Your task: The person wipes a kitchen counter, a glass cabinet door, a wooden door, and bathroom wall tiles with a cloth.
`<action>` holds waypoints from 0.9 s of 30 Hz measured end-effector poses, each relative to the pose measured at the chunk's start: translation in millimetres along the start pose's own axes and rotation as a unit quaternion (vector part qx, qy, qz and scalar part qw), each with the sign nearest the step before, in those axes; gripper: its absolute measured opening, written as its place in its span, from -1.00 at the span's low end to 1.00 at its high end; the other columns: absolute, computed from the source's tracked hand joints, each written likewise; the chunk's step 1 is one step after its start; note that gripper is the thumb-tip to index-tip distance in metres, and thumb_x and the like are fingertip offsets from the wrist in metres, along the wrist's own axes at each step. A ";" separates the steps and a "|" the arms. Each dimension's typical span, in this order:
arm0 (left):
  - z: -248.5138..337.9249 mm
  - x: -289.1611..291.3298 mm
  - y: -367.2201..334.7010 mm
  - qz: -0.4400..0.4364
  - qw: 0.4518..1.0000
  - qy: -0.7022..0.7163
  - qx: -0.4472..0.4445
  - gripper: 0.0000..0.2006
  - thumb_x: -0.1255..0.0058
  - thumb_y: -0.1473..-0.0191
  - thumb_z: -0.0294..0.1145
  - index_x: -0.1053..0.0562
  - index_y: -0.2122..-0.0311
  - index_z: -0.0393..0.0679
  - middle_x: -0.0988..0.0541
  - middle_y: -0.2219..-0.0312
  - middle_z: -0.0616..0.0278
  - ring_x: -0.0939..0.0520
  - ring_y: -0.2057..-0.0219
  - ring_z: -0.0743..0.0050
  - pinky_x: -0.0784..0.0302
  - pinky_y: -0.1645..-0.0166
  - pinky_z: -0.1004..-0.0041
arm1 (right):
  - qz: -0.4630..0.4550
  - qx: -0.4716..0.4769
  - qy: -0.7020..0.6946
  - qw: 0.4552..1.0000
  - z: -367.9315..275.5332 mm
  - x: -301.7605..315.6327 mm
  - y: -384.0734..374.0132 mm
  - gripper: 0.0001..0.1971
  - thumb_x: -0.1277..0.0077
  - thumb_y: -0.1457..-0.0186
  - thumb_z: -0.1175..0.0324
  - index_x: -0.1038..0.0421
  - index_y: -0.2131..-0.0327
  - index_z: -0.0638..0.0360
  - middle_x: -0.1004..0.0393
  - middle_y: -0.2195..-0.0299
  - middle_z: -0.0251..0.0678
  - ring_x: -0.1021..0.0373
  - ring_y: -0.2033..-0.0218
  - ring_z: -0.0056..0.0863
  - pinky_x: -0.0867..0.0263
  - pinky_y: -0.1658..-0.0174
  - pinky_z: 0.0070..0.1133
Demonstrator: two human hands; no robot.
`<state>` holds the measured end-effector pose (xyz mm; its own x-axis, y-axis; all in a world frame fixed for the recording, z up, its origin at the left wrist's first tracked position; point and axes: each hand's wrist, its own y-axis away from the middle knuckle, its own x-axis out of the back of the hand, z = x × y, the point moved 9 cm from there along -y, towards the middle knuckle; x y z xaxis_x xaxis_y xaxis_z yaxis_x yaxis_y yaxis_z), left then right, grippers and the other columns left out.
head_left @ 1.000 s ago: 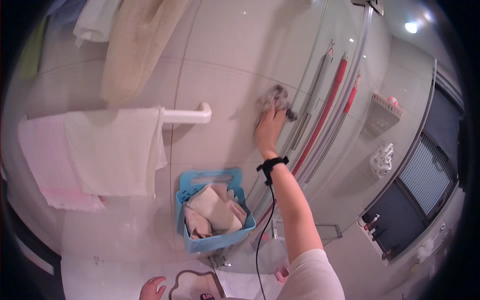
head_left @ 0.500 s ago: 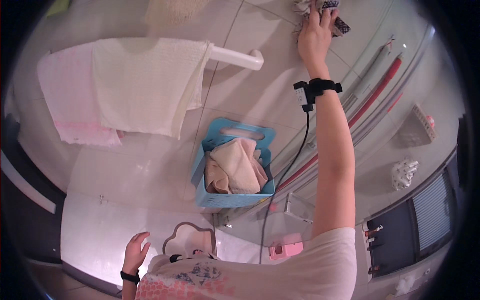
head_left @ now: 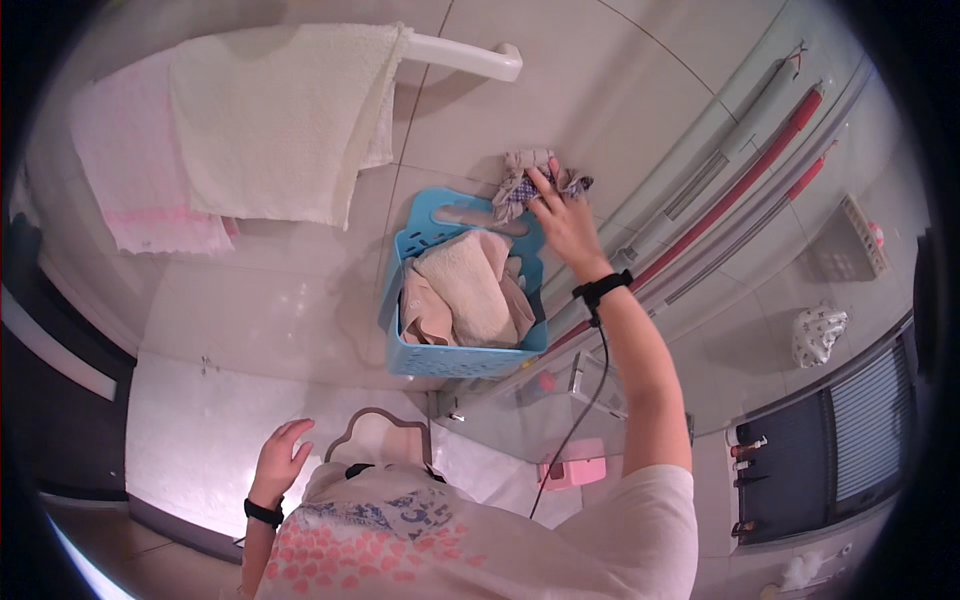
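My right hand (head_left: 570,232) presses a crumpled grey cloth (head_left: 524,178) with dark checked patches against pale tiles. Its fingers lie over the cloth, beside the handle of a blue plastic basket (head_left: 455,362). Folded beige and cream towels (head_left: 468,290) fill this basket. Low on the left, near my shirt, my left hand (head_left: 282,458) holds nothing, and its thumb stands apart from the fingers.
A white towel bar (head_left: 465,56) carries a cream towel (head_left: 285,125) and a pink one (head_left: 150,175). Glass panels with red-and-clear strips (head_left: 740,185) stand at right. A pink box (head_left: 573,468) is lower down. A black cable (head_left: 575,430) trails from my right wrist.
My right hand has come down and left with the cloth, from the upper tiles to beside the basket handle. The view has shifted slightly. My left hand stays open near my body.
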<state>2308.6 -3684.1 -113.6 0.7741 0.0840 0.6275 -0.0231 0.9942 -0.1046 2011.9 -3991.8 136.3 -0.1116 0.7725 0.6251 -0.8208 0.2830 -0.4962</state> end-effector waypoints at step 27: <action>-78.4 67.5 109.9 0.183 0.978 0.016 0.095 -0.67 0.01 0.00 -0.46 -0.40 0.06 -0.16 -0.48 0.12 0.11 -0.48 0.14 0.05 -0.42 0.06 0.25 | -0.251 0.100 -0.307 0.913 -254.2 48.7 -122.6 -0.51 0.00 0.19 0.57 -0.38 0.06 0.05 -0.34 0.14 -0.08 -0.29 0.13 -0.02 -0.29 0.11 -0.31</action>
<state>2408.0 -3574.4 -143.2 0.7116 0.4369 0.5502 -0.4170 0.8929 -0.1697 2249.5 -3844.5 74.4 0.0643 0.0933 0.9936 -0.9338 0.3569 0.0269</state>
